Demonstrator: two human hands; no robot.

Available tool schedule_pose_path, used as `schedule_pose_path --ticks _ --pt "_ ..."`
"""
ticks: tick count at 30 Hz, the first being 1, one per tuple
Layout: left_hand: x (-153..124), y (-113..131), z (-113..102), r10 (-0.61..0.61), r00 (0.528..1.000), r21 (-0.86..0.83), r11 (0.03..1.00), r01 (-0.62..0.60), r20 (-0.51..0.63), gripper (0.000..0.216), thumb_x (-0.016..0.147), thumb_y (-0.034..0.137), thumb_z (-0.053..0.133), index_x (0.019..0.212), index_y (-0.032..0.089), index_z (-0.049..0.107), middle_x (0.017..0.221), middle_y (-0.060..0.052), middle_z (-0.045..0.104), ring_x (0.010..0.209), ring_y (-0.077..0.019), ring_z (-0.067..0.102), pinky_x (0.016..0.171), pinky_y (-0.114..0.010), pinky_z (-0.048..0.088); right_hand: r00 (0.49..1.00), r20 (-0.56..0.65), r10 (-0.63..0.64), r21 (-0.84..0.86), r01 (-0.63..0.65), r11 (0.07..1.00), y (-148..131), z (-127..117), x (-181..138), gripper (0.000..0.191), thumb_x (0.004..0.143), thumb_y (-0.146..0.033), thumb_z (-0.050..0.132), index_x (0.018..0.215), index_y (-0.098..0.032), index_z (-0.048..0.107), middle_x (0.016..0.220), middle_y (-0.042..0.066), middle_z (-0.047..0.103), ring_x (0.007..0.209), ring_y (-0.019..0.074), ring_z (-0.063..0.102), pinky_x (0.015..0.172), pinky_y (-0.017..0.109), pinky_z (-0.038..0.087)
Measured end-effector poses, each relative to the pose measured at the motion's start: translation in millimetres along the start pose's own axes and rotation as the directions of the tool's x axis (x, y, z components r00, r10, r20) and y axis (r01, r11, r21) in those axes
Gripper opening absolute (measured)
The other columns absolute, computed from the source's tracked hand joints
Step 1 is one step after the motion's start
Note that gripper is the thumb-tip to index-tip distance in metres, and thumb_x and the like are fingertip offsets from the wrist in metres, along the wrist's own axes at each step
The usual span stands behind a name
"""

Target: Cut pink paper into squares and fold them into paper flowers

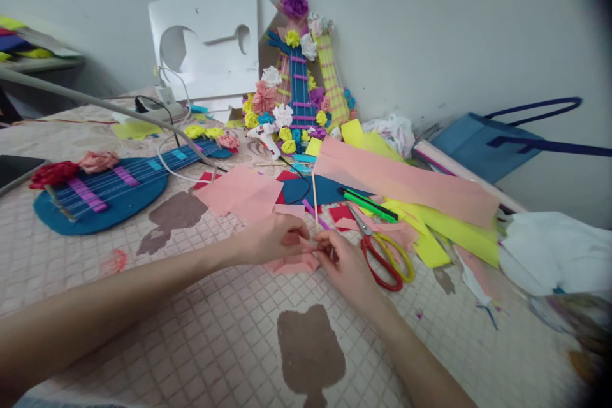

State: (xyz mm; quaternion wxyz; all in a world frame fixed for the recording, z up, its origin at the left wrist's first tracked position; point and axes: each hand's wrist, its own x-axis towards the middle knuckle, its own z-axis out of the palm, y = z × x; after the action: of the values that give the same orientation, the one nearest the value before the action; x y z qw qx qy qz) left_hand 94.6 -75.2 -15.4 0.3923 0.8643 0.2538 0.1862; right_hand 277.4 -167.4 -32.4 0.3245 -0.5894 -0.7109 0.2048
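My left hand (275, 241) and my right hand (347, 264) meet over the table, fingertips pinched close together on a small piece of pink crepe paper (291, 264). A thin wooden stick (315, 201) points away from just behind my fingertips; whether a hand touches it I cannot tell. Beyond my left hand lies a larger pink sheet (241, 190). Just right of my right hand are scissors (382, 261) with one red and one yellow handle. A green utility knife (370, 205) lies above them.
A blue paper guitar (115, 204) with paper flowers lies at left. Decorated guitars (300, 86) lean on the wall behind a white glue gun (264, 140). Pink strips (406, 182) and yellow paper (459, 229) spread rightward, near a blue bag (488, 143). A cable (105, 102) crosses at left.
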Motion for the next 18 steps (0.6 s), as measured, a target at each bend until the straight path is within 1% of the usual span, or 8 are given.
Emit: schedule_pose_path --ticks 4,6,7,10,12,13,15,18 --pt "7 -3 5 -0.177 0.975 -0.127 0.979 0.16 -0.133 0.01 0.073 0.018 0.055 0.067 0.014 0.062 0.066 -0.001 0.062 0.063 -0.0123 0.056 0.055 -0.021 0.039 0.984 -0.174 0.037 0.102 -0.019 0.995 1 -4 0 0.012 0.087 -0.025 0.051 0.098 -0.022 0.053 0.092 0.004 0.061 0.08 0.0163 0.058 0.068 0.028 0.045" --pt "6 -5 6 -0.311 0.936 -0.293 0.921 0.255 -0.163 0.008 0.07 0.022 0.058 0.066 0.014 0.06 0.061 0.0 0.058 0.057 -0.0112 0.052 0.049 -0.02 0.035 0.967 -0.234 0.102 0.195 -0.056 0.979 2 -4 0 0.013 0.089 -0.03 0.049 0.098 -0.022 0.053 0.092 0.004 0.059 0.078 0.0158 0.056 0.066 0.028 0.045" --pt "6 -5 6 -0.377 0.915 -0.406 0.866 0.291 -0.147 0.011 0.07 0.025 0.06 0.067 0.014 0.059 0.059 0.001 0.056 0.054 -0.0103 0.05 0.046 -0.019 0.033 0.964 -0.229 0.136 0.253 -0.076 0.964 2 -3 -1 0.015 0.089 -0.033 0.049 0.098 -0.022 0.052 0.091 0.004 0.059 0.077 0.0154 0.056 0.065 0.028 0.045" --pt "1 -5 9 -0.503 0.863 -0.729 0.607 0.315 -0.045 0.021 0.069 0.032 0.065 0.072 0.014 0.056 0.061 0.001 0.054 0.051 -0.008 0.048 0.044 -0.018 0.033 0.973 -0.083 0.215 0.473 -0.151 0.868 1 4 -1 0.019 0.087 -0.037 0.052 0.097 -0.022 0.049 0.088 0.002 0.058 0.069 0.013 0.054 0.058 0.026 0.044" --pt "-2 -4 13 -0.543 0.84 -0.842 0.451 0.297 0.005 0.025 0.068 0.033 0.069 0.074 0.014 0.054 0.064 0.001 0.054 0.052 -0.0077 0.049 0.046 -0.018 0.036 0.968 0.058 0.244 0.606 -0.229 0.762 -2 8 -1 0.022 0.085 -0.037 0.054 0.1 -0.023 0.045 0.085 0.001 0.058 0.059 0.0105 0.051 0.051 0.023 0.041" --pt "-4 -3 15 -0.559 0.829 -0.869 0.401 0.291 0.019 0.027 0.067 0.033 0.07 0.074 0.014 0.053 0.064 0.001 0.054 0.053 -0.0076 0.05 0.046 -0.018 0.037 0.961 0.115 0.252 0.648 -0.265 0.714 -3 9 -1 0.025 0.084 -0.036 0.055 0.101 -0.023 0.043 0.081 -0.001 0.058 0.054 0.0092 0.049 0.048 0.022 0.038" --pt "-8 -2 20 -0.57 0.82 -0.887 0.353 0.297 0.048 0.029 0.066 0.033 0.072 0.075 0.014 0.051 0.066 0.001 0.054 0.054 -0.0075 0.05 0.048 -0.018 0.038 0.952 0.177 0.251 0.674 -0.303 0.674 -4 8 0 0.028 0.082 -0.033 0.057 0.103 -0.022 0.042 0.073 -0.004 0.056 0.048 0.0075 0.043 0.045 0.02 0.034" --pt "-17 0 23 -0.535 0.842 -0.874 0.371 0.313 0.075 0.028 0.067 0.031 0.072 0.077 0.014 0.052 0.071 0.001 0.056 0.058 -0.0078 0.053 0.054 -0.02 0.043 0.955 0.181 0.235 0.603 -0.296 0.741 -3 3 1 0.024 0.08 -0.028 0.055 0.101 -0.02 0.046 0.067 -0.005 0.053 0.048 0.0074 0.042 0.045 0.02 0.032"
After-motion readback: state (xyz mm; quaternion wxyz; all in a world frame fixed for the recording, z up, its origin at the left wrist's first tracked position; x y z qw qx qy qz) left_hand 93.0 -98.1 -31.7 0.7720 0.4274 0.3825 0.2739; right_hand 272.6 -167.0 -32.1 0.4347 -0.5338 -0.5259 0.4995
